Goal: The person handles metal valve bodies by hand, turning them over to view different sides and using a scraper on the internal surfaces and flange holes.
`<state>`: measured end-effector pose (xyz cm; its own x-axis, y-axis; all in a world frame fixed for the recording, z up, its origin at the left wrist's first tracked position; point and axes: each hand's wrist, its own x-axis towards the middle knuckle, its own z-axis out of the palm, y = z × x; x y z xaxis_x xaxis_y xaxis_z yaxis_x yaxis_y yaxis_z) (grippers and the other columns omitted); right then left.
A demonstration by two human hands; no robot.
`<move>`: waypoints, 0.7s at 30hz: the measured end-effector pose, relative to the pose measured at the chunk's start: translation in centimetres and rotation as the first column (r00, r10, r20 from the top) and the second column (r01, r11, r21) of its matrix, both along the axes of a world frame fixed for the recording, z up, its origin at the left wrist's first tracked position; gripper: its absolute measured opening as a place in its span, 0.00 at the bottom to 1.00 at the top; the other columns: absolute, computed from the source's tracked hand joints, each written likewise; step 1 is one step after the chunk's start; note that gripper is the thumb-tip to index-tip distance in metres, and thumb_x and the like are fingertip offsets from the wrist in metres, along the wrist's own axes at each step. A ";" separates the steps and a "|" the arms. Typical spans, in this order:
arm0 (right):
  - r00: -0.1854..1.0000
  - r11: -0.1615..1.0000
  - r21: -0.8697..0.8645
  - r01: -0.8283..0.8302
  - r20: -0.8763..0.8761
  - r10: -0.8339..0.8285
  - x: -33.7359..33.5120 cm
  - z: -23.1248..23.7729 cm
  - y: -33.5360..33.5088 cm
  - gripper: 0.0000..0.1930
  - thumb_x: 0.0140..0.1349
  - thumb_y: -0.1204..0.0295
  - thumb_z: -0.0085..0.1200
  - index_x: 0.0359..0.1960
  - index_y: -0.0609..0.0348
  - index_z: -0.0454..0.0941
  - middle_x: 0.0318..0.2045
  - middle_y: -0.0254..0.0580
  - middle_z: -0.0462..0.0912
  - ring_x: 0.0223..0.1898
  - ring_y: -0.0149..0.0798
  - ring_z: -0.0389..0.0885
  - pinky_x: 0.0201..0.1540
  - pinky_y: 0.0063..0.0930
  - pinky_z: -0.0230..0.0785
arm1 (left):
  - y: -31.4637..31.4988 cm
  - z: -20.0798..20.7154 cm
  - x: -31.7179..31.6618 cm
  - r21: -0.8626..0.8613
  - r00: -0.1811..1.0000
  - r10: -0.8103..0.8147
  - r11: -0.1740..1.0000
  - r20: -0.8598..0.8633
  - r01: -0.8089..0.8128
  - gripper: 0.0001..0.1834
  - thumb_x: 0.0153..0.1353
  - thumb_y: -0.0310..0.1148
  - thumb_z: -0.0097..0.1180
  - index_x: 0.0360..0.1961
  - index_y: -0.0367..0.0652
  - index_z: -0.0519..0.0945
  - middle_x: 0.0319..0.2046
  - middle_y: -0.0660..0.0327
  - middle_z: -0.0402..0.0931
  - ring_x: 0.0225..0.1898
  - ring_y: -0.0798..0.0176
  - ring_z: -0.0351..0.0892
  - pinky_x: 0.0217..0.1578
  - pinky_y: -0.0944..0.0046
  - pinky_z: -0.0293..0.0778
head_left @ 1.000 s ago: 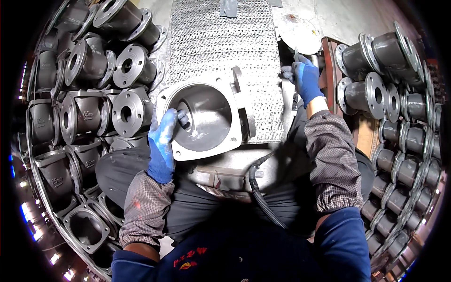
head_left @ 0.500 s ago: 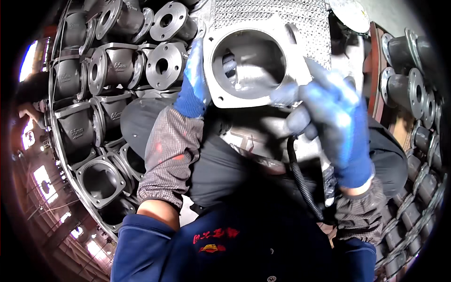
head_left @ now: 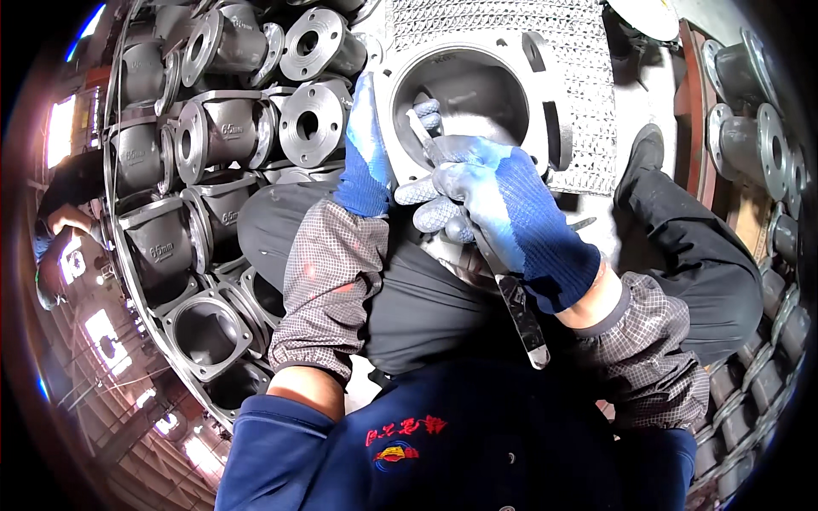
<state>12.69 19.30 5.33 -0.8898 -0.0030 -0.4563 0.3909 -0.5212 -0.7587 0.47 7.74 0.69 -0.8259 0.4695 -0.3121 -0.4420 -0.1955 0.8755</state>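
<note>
In front of me a grey cast-metal valve body [head_left: 538,115] lies with its wide round opening facing up. My left hand [head_left: 365,157], in a blue knitted glove with a pale coated palm, grips its left side; gloved fingertips show inside the bore. My right hand [head_left: 503,200], gloved alike, is closed around a long flat metal bar tool [head_left: 516,317]. The tool's thin end reaches into the opening near those fingertips. Its dark, wrapped-looking end points back toward my body. Whether the tip touches the inner wall I cannot tell.
Beneath the valve body is a pale, mesh-textured bench surface [head_left: 503,19]. Similar flanged castings [head_left: 217,128] are stacked at my left, and more castings [head_left: 745,153] stand at the right. My shoe [head_left: 645,157] is right of the bench. Another person's hand [head_left: 72,220] shows far left.
My right hand has moved left from beside the valve body to its opening and now holds the bar tool. My left hand stays on the casting. The black hose is no longer visible.
</note>
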 end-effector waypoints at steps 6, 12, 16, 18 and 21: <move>0.989 0.957 0.289 -0.036 -0.128 0.076 -0.9 -0.2 0.1 0.09 0.42 0.73 0.52 0.26 0.66 0.76 0.21 0.48 0.77 0.29 0.46 0.78 0.30 0.34 0.71 | 0.1 0.1 0.1 0.048 0.996 0.001 0.999 0.089 -0.005 0.23 0.68 0.47 0.32 0.53 0.40 0.65 0.41 0.55 0.71 0.36 0.59 0.75 0.36 0.60 0.77; 0.934 0.858 0.513 0.033 -0.322 0.157 -1.2 0.5 -0.6 0.10 0.46 0.76 0.50 0.30 0.69 0.74 0.20 0.50 0.76 0.28 0.44 0.78 0.28 0.32 0.72 | -0.3 -1.9 -0.4 -0.067 0.986 0.018 0.997 -0.163 -0.029 0.21 0.69 0.42 0.31 0.55 0.39 0.62 0.47 0.56 0.68 0.42 0.64 0.74 0.41 0.70 0.75; 0.990 0.999 0.053 0.001 -0.138 0.007 -1.4 0.9 -1.3 0.11 0.53 0.79 0.41 0.37 0.73 0.70 0.20 0.51 0.76 0.24 0.42 0.79 0.25 0.27 0.72 | -0.6 -2.1 -0.5 -0.108 0.995 0.024 0.994 -0.092 -0.034 0.20 0.69 0.39 0.32 0.56 0.39 0.62 0.48 0.57 0.69 0.44 0.67 0.73 0.43 0.73 0.73; 0.985 0.988 0.152 0.008 -0.169 0.018 -1.4 0.2 -1.8 0.12 0.56 0.77 0.39 0.40 0.74 0.68 0.21 0.48 0.76 0.20 0.36 0.77 0.22 0.23 0.70 | -0.8 -1.6 -0.4 -0.127 0.982 -0.021 0.992 -0.190 -0.003 0.18 0.68 0.35 0.34 0.55 0.38 0.62 0.47 0.57 0.69 0.45 0.68 0.72 0.42 0.73 0.73; 0.978 0.897 0.441 0.006 -0.188 0.086 -1.4 -0.3 -2.4 0.14 0.59 0.75 0.41 0.43 0.75 0.66 0.22 0.44 0.77 0.15 0.26 0.72 0.16 0.19 0.65 | -1.1 -1.2 0.0 -0.434 0.790 -0.229 0.900 -0.569 -0.052 0.18 0.67 0.32 0.35 0.55 0.36 0.62 0.46 0.56 0.70 0.44 0.67 0.73 0.41 0.73 0.73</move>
<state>11.31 16.93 4.98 -0.9650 0.1183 -0.2343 0.2224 -0.1056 -0.9692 0.47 6.63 -0.50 -0.8673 0.4954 0.0482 0.1960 0.2508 0.9480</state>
